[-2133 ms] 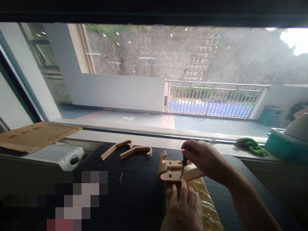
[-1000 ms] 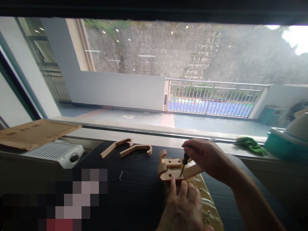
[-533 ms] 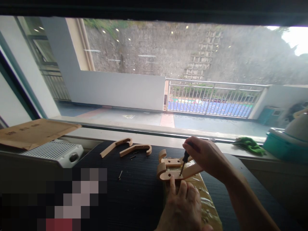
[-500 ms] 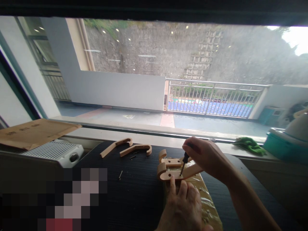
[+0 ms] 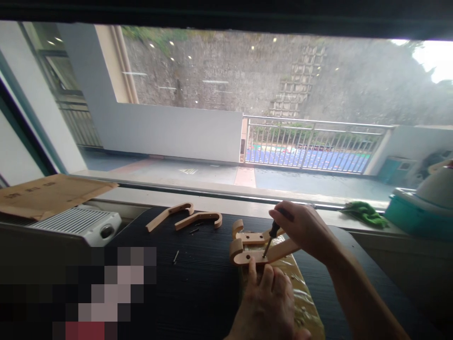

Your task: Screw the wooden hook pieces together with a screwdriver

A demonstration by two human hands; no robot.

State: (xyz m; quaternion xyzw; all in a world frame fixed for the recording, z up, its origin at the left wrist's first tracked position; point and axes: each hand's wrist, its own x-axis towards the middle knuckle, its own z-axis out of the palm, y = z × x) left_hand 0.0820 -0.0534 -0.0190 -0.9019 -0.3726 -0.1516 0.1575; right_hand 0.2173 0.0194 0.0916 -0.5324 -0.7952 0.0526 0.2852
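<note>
My right hand (image 5: 306, 233) is closed around the dark handle of a screwdriver (image 5: 273, 230). The shaft slants down, its tip in a hole of the nearer pale wooden hook (image 5: 256, 258). Flat beside that hook lies my left hand (image 5: 268, 296), fingers apart, the index fingertip on the wood next to another hole. Behind it is a second wooden hook (image 5: 250, 238) with two dark holes. Both rest on a yellowish-brown, shiny-wrapped block (image 5: 305, 295), partly covered by my left hand.
Two loose wooden hooks (image 5: 198, 217) lie on the dark table (image 5: 198, 293), with small screws (image 5: 194, 230) near them and a single screw (image 5: 176, 256) closer. At left, a brown envelope (image 5: 53, 191) tops a white slatted appliance (image 5: 81, 222). A green cloth (image 5: 364, 213) and teal container (image 5: 405, 212) are right.
The view has shifted slightly. My right hand and the screwdriver handle have turned a little, while the tip stays in the same hole. My left hand keeps its place on the hook.
</note>
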